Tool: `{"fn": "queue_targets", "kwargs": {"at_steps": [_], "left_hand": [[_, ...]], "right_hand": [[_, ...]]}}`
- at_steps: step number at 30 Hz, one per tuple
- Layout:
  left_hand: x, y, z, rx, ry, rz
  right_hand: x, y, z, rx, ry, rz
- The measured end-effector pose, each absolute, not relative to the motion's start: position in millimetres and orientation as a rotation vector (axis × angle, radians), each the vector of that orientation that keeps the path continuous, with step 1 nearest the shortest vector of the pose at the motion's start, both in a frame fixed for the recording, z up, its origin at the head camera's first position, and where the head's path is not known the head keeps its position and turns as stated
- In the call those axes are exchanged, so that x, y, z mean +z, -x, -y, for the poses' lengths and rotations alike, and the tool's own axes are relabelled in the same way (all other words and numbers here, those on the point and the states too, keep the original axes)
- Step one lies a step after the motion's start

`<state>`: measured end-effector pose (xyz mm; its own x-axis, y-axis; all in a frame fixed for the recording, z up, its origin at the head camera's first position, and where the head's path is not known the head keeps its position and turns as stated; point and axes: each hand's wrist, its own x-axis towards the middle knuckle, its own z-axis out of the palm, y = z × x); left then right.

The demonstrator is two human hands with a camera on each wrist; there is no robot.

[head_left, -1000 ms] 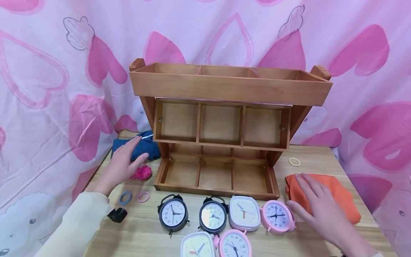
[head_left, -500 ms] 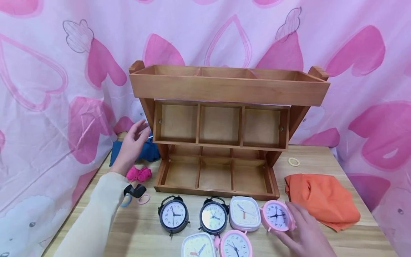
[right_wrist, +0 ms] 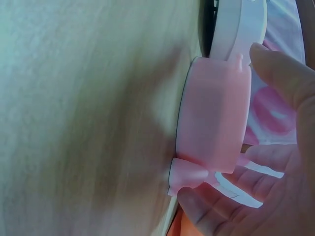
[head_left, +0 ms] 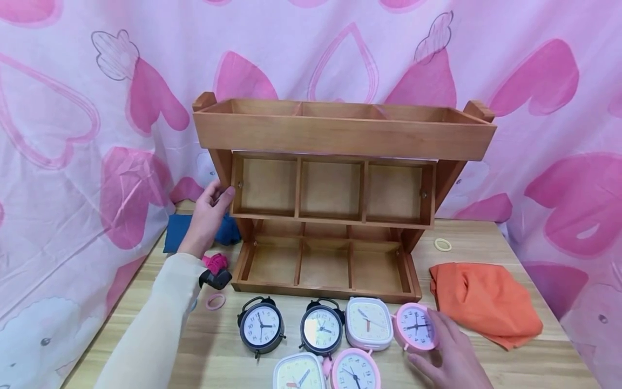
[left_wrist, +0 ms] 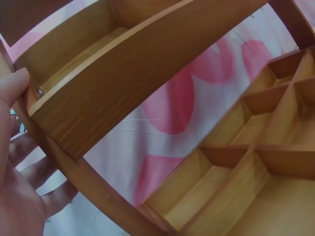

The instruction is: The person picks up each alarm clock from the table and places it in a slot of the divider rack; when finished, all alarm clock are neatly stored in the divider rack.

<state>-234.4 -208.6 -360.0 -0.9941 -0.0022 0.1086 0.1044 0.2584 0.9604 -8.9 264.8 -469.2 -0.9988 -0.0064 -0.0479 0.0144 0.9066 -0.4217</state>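
Note:
My left hand (head_left: 206, 216) grips the left side of the wooden three-tier shelf (head_left: 345, 135). In the left wrist view the thumb (left_wrist: 17, 83) lies at the end of a tier and the other fingers reach behind the side post (left_wrist: 98, 191). My right hand (head_left: 454, 351) curls round the right side of a pink round alarm clock (head_left: 416, 327) on the table. In the right wrist view a fingertip (right_wrist: 189, 196) touches the clock's bell (right_wrist: 187, 173), and the thumb (right_wrist: 275, 71) is at its foot. The shelf's visible compartments hold nothing.
Left of the pink clock stand a white square clock (head_left: 369, 324) and two black alarm clocks (head_left: 322, 328). Another pink clock (head_left: 356, 373) and white clock (head_left: 299, 373) are nearer. Orange cloth (head_left: 486, 302) lies right; blue cloth (head_left: 177, 229), pink yarn (head_left: 215, 262) and rings (head_left: 215, 301) lie left.
My left hand has moved right and up from above the blue cloth to the shelf's side. My right hand has moved left from the orange cloth to the pink clock.

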Motion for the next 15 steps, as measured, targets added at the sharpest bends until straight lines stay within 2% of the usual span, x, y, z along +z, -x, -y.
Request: {"fn": "queue_targets", "kwargs": {"at_steps": [15], "left_hand": [[-365.7, 231.6, 206.1, -1.754, 0.146, 2.438]], "right_hand": [[-473.5, 14.7, -265.5, -0.719, -0.037, -2.938]]}}
